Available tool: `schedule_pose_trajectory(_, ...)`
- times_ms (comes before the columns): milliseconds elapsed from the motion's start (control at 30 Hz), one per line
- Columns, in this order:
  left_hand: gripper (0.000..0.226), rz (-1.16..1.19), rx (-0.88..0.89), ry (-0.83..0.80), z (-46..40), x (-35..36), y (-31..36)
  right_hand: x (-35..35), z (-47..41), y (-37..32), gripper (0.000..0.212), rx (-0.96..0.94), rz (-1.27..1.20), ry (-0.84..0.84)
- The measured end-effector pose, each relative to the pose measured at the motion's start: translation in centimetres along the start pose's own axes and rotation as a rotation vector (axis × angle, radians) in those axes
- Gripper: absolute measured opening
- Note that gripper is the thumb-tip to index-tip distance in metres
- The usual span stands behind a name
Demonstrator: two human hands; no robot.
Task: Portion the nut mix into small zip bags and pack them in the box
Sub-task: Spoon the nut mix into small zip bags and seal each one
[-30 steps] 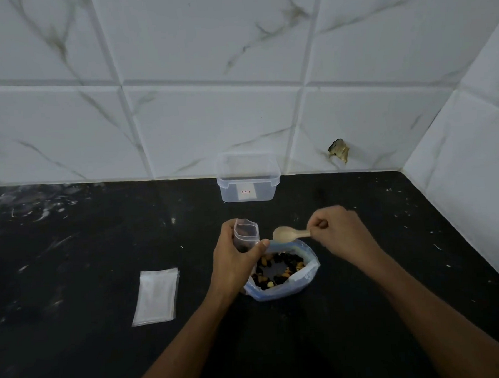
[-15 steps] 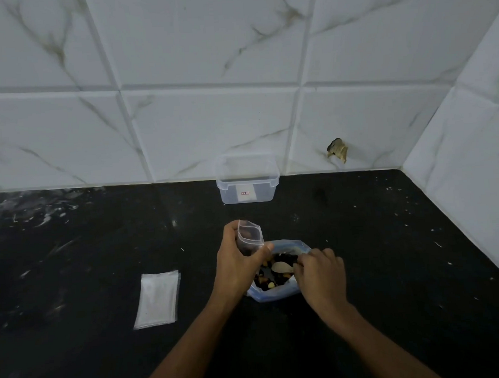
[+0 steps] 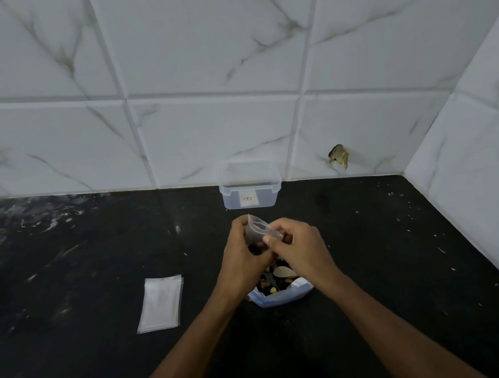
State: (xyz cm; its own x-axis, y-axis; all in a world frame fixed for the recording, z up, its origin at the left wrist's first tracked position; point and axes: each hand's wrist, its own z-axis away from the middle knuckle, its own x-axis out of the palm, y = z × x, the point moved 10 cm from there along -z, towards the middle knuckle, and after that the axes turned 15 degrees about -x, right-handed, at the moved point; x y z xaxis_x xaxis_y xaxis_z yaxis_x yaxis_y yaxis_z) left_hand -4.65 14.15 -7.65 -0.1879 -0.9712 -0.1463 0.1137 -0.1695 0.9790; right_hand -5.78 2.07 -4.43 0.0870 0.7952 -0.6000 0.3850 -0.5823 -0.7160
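A small clear zip bag with dark nut mix in its bottom is held upright above the counter. My left hand grips its body from the left. My right hand pinches its top edge from the right. Below both hands sits the large open bag of nut mix, with a wooden spoon lying in it. A clear plastic box without a lid stands against the back wall, beyond my hands.
A flat stack of unused small zip bags lies on the black counter to the left. White tiled walls close the back and the right side. A chipped hole marks the back wall.
My right hand dipped the wooden spoon into the nut mix bag, left it there, and rose to pinch the small bag's top. The left hand kept holding the small bag.
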Motion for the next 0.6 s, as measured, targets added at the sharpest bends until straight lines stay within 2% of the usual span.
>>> schedule_pose_trajectory(133,0.038,0.077,-0.052,-0.096,-0.7,-0.8,-0.6,-0.8,-0.4,0.3,0.010,-0.014,0.031,-0.026)
schedule_pose_trajectory(267,0.013,0.179,-0.074,-0.081,-1.3,-1.7,-0.9,-1.3,-0.6,0.8,0.009,0.017,0.031,-0.059)
schedule_pose_trajectory(400,0.009,0.199,-0.093,-0.057,-1.6,-1.7,-1.2,-1.3,-0.8,1.1,0.008,0.021,0.032,-0.095)
schedule_pose_trajectory(600,0.008,0.250,-0.094,-0.025,-1.6,-2.1,-1.3,-1.8,-0.7,2.3,0.007,0.096,-0.132,-0.031)
